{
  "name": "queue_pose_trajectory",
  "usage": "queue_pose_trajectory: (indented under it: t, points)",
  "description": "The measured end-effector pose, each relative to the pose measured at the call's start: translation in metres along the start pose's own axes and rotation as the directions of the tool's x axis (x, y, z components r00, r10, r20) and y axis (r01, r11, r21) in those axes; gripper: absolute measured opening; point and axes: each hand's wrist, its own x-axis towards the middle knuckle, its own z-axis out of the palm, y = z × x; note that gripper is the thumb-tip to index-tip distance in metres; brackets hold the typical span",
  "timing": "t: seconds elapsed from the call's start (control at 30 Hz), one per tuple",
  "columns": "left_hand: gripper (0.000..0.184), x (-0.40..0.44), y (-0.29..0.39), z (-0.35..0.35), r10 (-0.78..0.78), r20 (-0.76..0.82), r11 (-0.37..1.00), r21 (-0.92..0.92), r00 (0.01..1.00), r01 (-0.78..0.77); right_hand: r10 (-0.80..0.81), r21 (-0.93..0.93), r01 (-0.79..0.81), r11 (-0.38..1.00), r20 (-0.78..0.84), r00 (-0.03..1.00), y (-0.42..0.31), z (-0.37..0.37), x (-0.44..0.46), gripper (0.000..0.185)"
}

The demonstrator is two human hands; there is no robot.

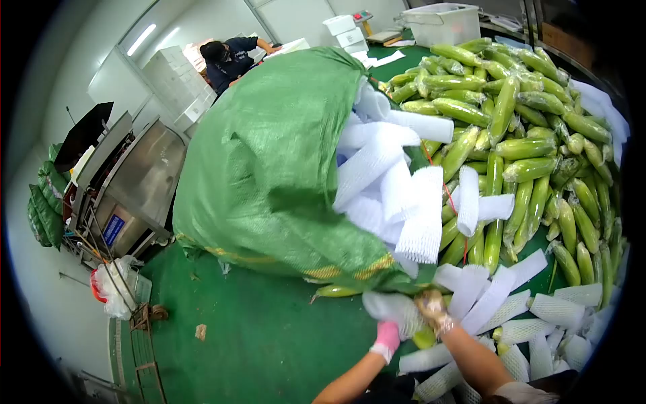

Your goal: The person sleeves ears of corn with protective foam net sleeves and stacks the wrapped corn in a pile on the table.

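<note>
My left hand (385, 338), in a pink glove, is closed on a white foam net sleeve (383, 306). A long green vegetable (424, 338) shows its rounded end beside the sleeve, between my hands; how far it lies inside is unclear. My right hand (434, 308), in a thin glove with clear film at the wrist, is bent at the sleeve's right side. Its fingers are blurred, and their hold is hard to make out. Just beyond my hands, a large green woven sack (262, 161) spills many white foam sleeves (380, 168).
A big heap of film-wrapped green vegetables (505, 135) lies at the right. Sleeved vegetables (525, 330) lie near my right arm. One vegetable (336, 291) pokes from under the sack. Behind it, another person (232, 64) leans over. A metal cart (138, 182) stands left.
</note>
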Motion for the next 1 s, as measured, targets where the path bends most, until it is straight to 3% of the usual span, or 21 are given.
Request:
queue_pose_trajectory:
  t: [0.03, 0.07, 0.1, 0.13, 0.17, 0.23, 0.27, 0.33, 0.5, 0.57, 0.6, 0.7, 0.73, 0.77, 0.8, 0.83, 0.87, 0.93, 0.97, 1.0]
  points:
    - [0.047, 0.009, -0.003, 0.008, 0.001, 0.02, 1.0, -0.009, 1.0, 0.0, -0.001, -0.015, 0.0, 1.0, -0.016, 1.0, 0.004, -0.008, 0.005, 0.014]
    - [0.044, -0.02, 0.015, 0.041, -0.046, -0.06, 0.984, -0.178, 0.997, 0.034, 0.163, 0.301, -0.171, 0.938, 0.052, 0.985, -0.025, -0.012, -0.001, 0.016]
    - [0.042, -0.026, 0.045, 0.047, -0.084, -0.152, 0.948, -0.316, 0.985, 0.032, 0.321, 0.572, -0.329, 0.751, 0.118, 0.94, -0.055, -0.018, -0.008, 0.02]
    - [0.042, -0.032, 0.051, 0.049, -0.092, -0.159, 0.943, -0.33, 0.983, 0.035, 0.187, 0.464, -0.144, 0.874, -0.047, 0.981, -0.057, -0.017, -0.019, 0.022]
    - [0.029, -0.044, 0.054, 0.048, 0.052, -0.208, 0.972, -0.212, 0.977, -0.097, 0.096, 0.29, -0.063, 0.955, -0.098, 0.991, -0.062, -0.019, -0.031, 0.02]
    - [0.011, -0.061, 0.067, 0.047, 0.35, -0.221, 0.936, 0.065, 0.91, -0.345, 0.032, 0.553, 0.013, 0.833, -0.072, 0.997, -0.067, -0.006, -0.034, 0.017]
    - [0.011, -0.065, 0.075, 0.052, 0.345, -0.222, 0.939, 0.065, 0.912, -0.339, 0.116, 0.716, -0.129, 0.687, 0.067, 0.991, -0.085, -0.016, -0.04, 0.017]
    - [0.016, -0.071, 0.092, 0.059, 0.205, -0.363, 0.979, 0.094, 0.909, -0.183, 0.119, 0.7, -0.172, 0.694, 0.124, 0.985, -0.061, -0.003, -0.041, 0.015]
    - [0.019, -0.075, 0.092, 0.059, 0.204, -0.399, 0.979, 0.092, 0.894, -0.182, 0.108, 0.707, -0.267, 0.655, 0.262, 0.959, -0.057, 0.001, -0.033, 0.016]
    - [0.021, -0.072, 0.082, 0.057, 0.147, -0.457, 0.989, 0.065, 0.877, -0.132, 0.13, 0.587, -0.208, 0.782, 0.173, 0.976, -0.007, 0.035, -0.035, 0.016]
    - [0.022, -0.068, 0.075, 0.056, 0.165, -0.487, 0.984, 0.14, 0.858, -0.11, 0.169, 0.754, -0.332, 0.566, 0.289, 0.942, 0.029, 0.052, -0.034, 0.016]
    - [0.021, -0.051, 0.048, 0.034, 0.231, -0.494, 0.972, 0.158, 0.838, -0.175, 0.188, 0.417, -0.236, 0.878, 0.154, 0.97, 0.026, 0.053, -0.029, 0.016]
    - [0.018, -0.042, 0.051, 0.032, 0.323, -0.512, 0.946, 0.209, 0.796, -0.249, 0.092, 0.045, -0.093, 0.995, 0.022, 0.995, 0.023, 0.054, -0.028, 0.018]
    - [0.018, -0.04, 0.051, 0.033, 0.341, -0.569, 0.924, 0.348, 0.748, -0.156, -0.054, -0.354, 0.029, 0.935, -0.06, 0.997, 0.021, 0.052, -0.025, 0.021]
    - [0.019, -0.029, 0.046, 0.021, 0.334, -0.558, 0.907, 0.409, 0.76, -0.098, 0.182, -0.482, -0.114, 0.869, 0.097, 0.978, -0.001, 0.043, -0.016, 0.023]
    - [0.021, -0.024, 0.051, 0.016, 0.325, -0.55, 0.881, 0.472, 0.77, -0.035, -0.118, -0.696, 0.101, 0.711, 0.023, 0.993, -0.001, 0.045, -0.02, 0.021]
    - [0.021, -0.029, 0.049, 0.013, 0.321, -0.551, 0.881, 0.472, 0.77, -0.03, -0.106, -0.675, 0.143, 0.724, 0.096, 0.99, 0.002, 0.041, -0.024, 0.022]
    - [0.025, -0.036, 0.078, 0.034, 0.331, -0.462, 0.48, 0.833, 0.823, 0.275, -0.058, -0.671, 0.148, 0.727, 0.155, 0.986, -0.015, 0.03, -0.029, 0.02]
    - [0.025, -0.035, 0.072, 0.026, 0.33, -0.462, 0.479, 0.833, 0.823, 0.276, -0.089, -0.47, 0.205, 0.859, 0.257, 0.962, -0.011, 0.028, -0.034, 0.039]
    - [0.025, -0.029, 0.057, 0.015, 0.275, -0.482, 0.644, 0.734, 0.832, 0.213, -0.119, -0.24, 0.214, 0.947, 0.356, 0.927, -0.018, 0.02, -0.038, 0.061]
